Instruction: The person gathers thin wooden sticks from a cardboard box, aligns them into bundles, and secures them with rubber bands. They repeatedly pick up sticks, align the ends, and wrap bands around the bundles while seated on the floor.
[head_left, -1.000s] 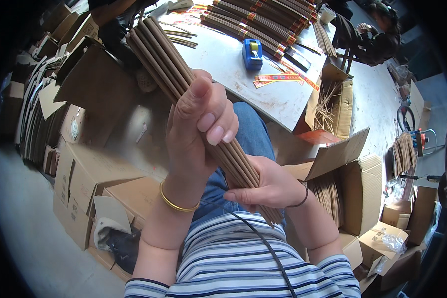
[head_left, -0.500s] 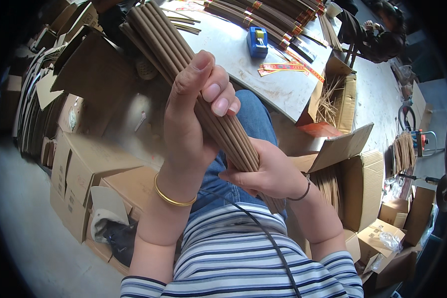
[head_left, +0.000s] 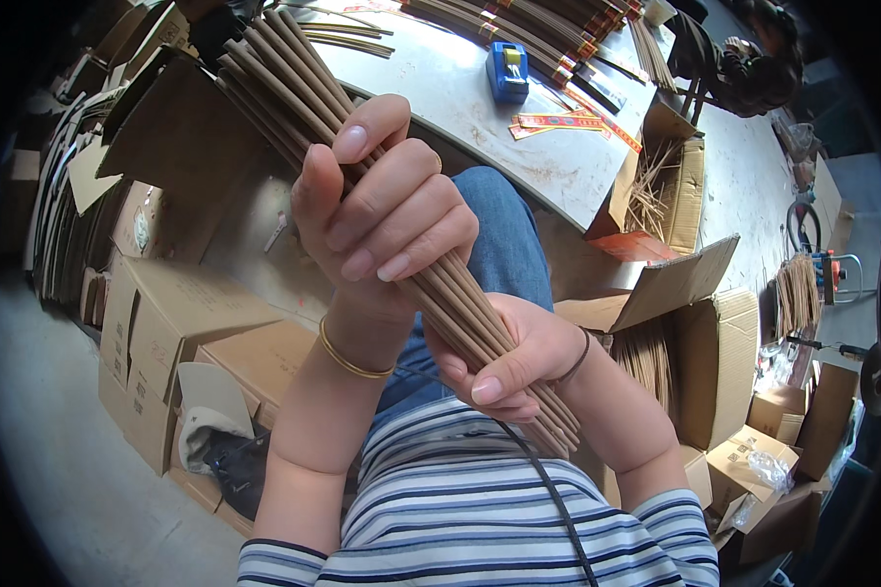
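A bundle of brown sticks slants above a pair of blue jeans.
The left hand curls around its upper half; the right hand clasps it near the lower end. Beyond, a blue tape dispenser sits on the table.

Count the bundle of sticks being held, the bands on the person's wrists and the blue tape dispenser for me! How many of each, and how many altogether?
Held stick bundle: 1
Wrist bands: 2 (gold bangle, dark band)
Blue tape dispenser: 1
Total: 4
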{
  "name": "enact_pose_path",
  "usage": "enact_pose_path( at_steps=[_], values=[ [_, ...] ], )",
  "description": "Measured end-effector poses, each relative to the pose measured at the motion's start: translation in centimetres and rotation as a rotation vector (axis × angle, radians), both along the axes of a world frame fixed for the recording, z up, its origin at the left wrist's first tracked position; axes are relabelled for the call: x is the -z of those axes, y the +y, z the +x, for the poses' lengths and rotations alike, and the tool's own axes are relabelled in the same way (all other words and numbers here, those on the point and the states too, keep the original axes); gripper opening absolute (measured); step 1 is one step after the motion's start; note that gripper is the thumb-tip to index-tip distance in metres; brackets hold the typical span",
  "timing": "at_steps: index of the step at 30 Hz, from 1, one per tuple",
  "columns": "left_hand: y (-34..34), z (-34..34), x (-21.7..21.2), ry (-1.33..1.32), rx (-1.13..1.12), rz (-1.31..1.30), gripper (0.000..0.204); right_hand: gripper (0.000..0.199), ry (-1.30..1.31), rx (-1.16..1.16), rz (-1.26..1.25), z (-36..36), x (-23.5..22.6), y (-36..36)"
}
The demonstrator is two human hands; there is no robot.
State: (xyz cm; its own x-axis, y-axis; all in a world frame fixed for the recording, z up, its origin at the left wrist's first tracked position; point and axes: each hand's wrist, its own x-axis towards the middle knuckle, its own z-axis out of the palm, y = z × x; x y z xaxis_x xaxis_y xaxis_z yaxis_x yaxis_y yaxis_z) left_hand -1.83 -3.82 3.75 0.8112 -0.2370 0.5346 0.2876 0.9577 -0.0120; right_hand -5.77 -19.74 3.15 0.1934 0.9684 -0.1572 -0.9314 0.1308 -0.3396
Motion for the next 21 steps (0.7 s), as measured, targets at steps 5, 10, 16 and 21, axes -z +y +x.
enact_pose_path(
  at_steps=[5,10,16,21],
  values=[
    [-0.8,-1.3,-1.6,0.426,-0.784,0.711,0.016,0.026,-1.503,0.548,-1.005,0.2,0.7,1.6],
    [0.5,-1.6,-1.3,0.38,-0.462,0.551,0.022,0.025,-1.153,0.224,-0.751,0.9,-1.8,0.8],
    [-0.1,-1.9,-1.2,0.285,-0.664,0.688,0.024,0.028,-1.497,0.439,-0.861,0.3,-0.7,0.9],
    [0.2,-0.1,0.8,-0.081,-0.035,0.009,0.017,0.028,-0.073,-0.014,-0.034,0.3,-0.3,-0.3]
  ],
)
